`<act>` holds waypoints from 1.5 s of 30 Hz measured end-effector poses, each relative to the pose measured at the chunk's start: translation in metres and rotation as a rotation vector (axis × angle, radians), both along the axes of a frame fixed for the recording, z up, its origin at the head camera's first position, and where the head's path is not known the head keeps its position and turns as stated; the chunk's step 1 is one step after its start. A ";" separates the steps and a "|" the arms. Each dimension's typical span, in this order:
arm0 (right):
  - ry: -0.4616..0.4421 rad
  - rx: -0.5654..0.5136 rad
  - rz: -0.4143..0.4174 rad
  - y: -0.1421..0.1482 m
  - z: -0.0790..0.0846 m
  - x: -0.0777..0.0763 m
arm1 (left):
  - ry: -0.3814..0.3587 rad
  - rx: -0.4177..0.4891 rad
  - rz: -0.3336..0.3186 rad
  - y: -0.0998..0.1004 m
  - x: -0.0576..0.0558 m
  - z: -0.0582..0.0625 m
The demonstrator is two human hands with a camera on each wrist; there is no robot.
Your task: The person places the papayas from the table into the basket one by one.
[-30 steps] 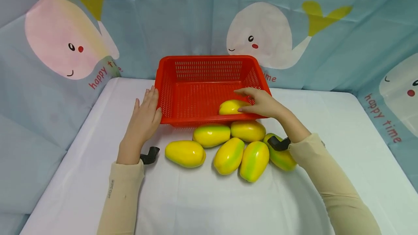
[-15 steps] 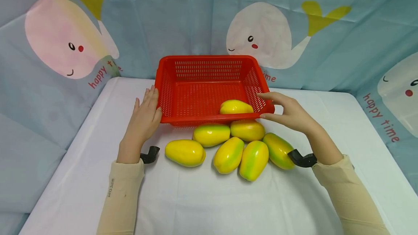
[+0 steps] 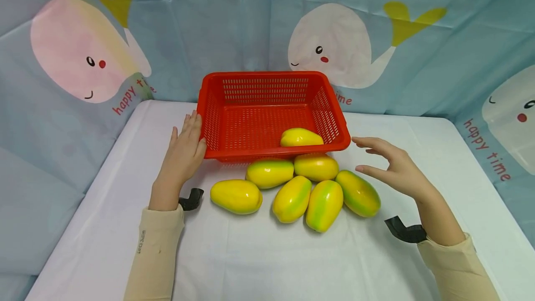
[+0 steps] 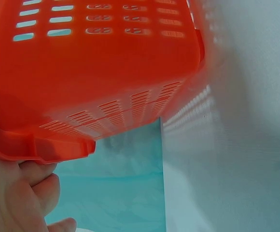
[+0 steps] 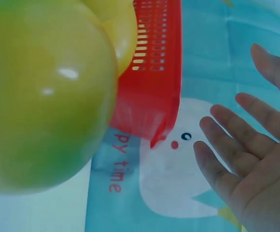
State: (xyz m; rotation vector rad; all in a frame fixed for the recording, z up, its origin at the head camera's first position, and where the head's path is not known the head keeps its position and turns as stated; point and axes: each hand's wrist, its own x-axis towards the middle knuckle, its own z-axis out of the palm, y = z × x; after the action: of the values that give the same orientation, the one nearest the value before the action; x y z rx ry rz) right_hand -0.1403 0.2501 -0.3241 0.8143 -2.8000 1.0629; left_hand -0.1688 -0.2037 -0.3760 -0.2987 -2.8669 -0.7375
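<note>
Head view: one red basket (image 3: 267,74) on the surface (image 3: 267,264); my left hand (image 3: 181,152) against its left side, fingers fairly straight, presumably to steady it. One yellow fruit (image 3: 301,137) inside, near-right corner (lower part hidden by the front rim). My right hand (image 3: 394,164): thumb and fingers spread, holding nothing, just off that corner. Six yellow-green fruits (image 3: 325,206), loose before the basket, likely grouped for easy reach; the rear two crowd its front. Behind: blue whale-print cloth (image 3: 234,27), closing off the far side.
</note>
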 end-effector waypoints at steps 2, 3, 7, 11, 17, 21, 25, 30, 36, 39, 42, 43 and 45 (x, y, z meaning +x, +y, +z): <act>0.010 -0.011 0.001 0.003 -0.003 0.005 | 0.000 0.000 -0.001 0.000 0.000 0.000; 0.017 -0.019 0.005 0.005 -0.004 0.007 | 0.000 -0.001 -0.002 0.000 0.000 0.000; 0.031 -0.053 0.021 0.010 -0.011 0.015 | 0.000 -0.005 0.000 0.000 -0.001 0.001; 0.012 -0.070 -0.003 0.015 -0.018 0.023 | -0.001 -0.004 0.003 0.000 -0.001 0.000; -0.013 -0.091 -0.023 0.021 -0.026 0.031 | 0.002 -0.004 0.003 0.000 -0.001 -0.001; -0.047 -0.093 -0.037 0.023 -0.032 0.037 | 0.001 -0.002 0.003 0.001 -0.001 0.000; -0.087 -0.083 -0.063 0.024 -0.037 0.042 | 0.001 -0.007 0.004 0.001 -0.002 0.000; -0.105 -0.083 -0.056 0.025 -0.042 0.043 | 0.002 -0.012 0.003 0.000 -0.001 0.000; -0.116 -0.072 -0.050 0.028 -0.045 0.042 | 0.007 -0.002 -0.001 0.000 -0.001 0.000; -0.132 -0.065 -0.053 0.030 -0.046 0.042 | 0.007 -0.002 -0.001 0.000 -0.001 0.000; -0.153 -0.058 -0.057 0.031 -0.047 0.042 | 0.006 -0.009 0.004 0.000 -0.001 -0.001; -0.160 -0.052 -0.060 0.032 -0.048 0.042 | 0.006 -0.011 0.006 0.000 -0.001 -0.001; -0.171 -0.045 -0.060 0.032 -0.049 0.042 | 0.005 -0.012 0.008 0.000 -0.001 -0.001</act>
State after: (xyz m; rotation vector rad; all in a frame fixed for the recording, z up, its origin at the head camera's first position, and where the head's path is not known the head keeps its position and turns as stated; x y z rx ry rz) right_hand -0.0982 0.2823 -0.3731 0.6599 -2.9046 1.2367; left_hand -0.1702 -0.2035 -0.3774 -0.2898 -2.8668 -0.7171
